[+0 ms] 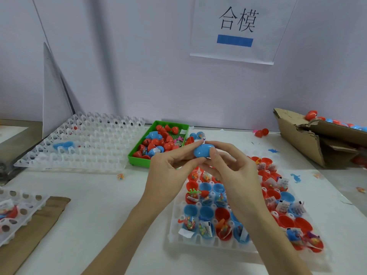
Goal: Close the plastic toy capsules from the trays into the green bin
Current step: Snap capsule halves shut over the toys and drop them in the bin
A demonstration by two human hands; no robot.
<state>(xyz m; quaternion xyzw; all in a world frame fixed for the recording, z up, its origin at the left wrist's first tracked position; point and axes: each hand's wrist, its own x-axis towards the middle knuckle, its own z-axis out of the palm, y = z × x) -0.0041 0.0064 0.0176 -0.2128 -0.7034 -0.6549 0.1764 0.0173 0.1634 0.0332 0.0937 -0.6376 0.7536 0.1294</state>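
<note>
Currently both hands hold one blue capsule [204, 151] just right of the green bin [139, 158]: left hand [170, 169] pinches its near-left end, right hand [234, 171] grips the other. Filled tray [198, 240] sits nearer than the bin, under the hands.

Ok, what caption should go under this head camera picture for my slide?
Both hands, left hand and right hand, press a blue capsule shut above the filled tray, near the green bin.
</note>
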